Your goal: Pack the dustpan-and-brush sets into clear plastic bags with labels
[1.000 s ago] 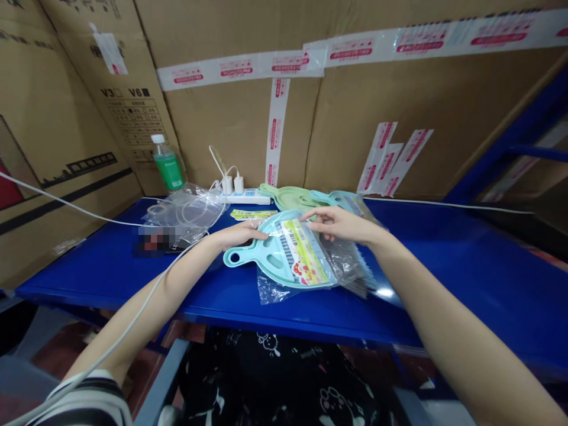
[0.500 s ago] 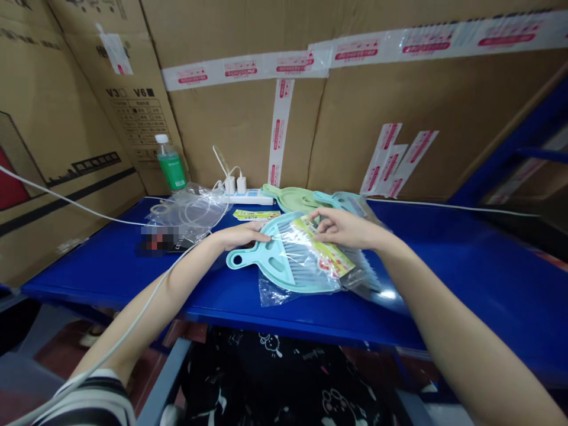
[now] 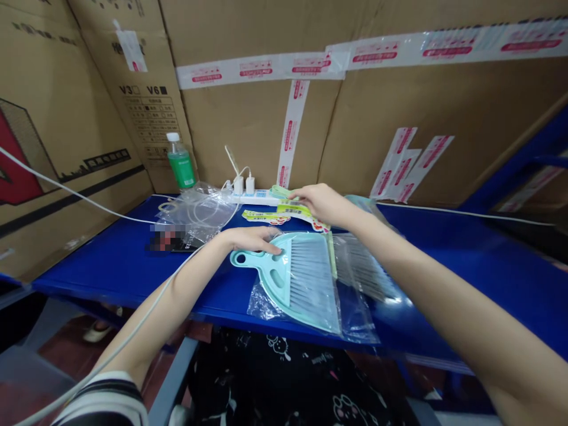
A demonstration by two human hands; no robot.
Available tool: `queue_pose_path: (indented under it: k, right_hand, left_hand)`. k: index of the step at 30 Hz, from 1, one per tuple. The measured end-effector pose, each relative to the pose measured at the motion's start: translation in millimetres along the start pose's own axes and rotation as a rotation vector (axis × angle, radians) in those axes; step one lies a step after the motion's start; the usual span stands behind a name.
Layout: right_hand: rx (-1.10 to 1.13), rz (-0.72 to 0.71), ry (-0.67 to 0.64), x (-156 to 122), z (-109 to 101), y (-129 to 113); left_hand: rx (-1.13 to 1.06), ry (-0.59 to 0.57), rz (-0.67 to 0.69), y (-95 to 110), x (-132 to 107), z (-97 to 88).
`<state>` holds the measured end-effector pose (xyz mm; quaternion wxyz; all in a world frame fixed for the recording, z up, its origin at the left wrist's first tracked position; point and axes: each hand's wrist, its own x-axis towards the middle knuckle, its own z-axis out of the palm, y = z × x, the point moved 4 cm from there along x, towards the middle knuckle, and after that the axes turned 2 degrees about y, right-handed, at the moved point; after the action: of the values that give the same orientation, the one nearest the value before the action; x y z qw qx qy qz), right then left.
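Note:
A light blue dustpan (image 3: 270, 260) with a grey-bristled brush (image 3: 310, 278) lies on it in a clear plastic bag (image 3: 355, 313) near the table's front edge. My left hand (image 3: 255, 239) grips the dustpan's upper left side, thumb on top, fingers mostly hidden. Beyond it, my right hand (image 3: 322, 204) pinches a yellow-green label card (image 3: 295, 208) above the table. Another yellow-green card (image 3: 257, 217) lies just left of and below the held one. Behind my right hand and forearm, more bagged dustpans and brushes (image 3: 364, 266) are partly hidden.
On the blue table (image 3: 465, 266) stand a green bottle (image 3: 181, 168) and a white power strip (image 3: 260, 197) with chargers. Crumpled clear plastic (image 3: 197, 207) and a dark object (image 3: 184, 244) lie at left. A white cable (image 3: 164, 275) crosses my left arm. Cardboard (image 3: 248, 118) walls the back.
My right hand has moved away from the bagged dustpan toward the back, taking the label card with it. The dustpan has turned slightly and its front edge now reaches nearer to me.

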<state>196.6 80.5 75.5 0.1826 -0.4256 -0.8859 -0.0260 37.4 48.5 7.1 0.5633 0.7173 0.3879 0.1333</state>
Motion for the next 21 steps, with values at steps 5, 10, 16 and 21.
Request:
queue_pose_path:
  k: [5,10,16,21]
  right_hand:
    - [0.032,-0.064,-0.122,50.4,30.7,-15.9]
    - [0.052,-0.079,-0.182,71.5,55.8,-17.1]
    - [0.071,-0.087,-0.160,65.2,49.9,-12.8]
    - [0.092,-0.032,-0.091,29.6,16.1,1.3]
  left_hand:
    - [0.119,-0.022,0.039,-2.3,2.7,0.0]
    - [0.194,-0.030,0.071,-0.9,2.1,0.5]
    - [0.229,-0.035,0.079,1.7,1.2,0.7]
    - [0.155,-0.019,0.057,1.0,2.5,0.6]
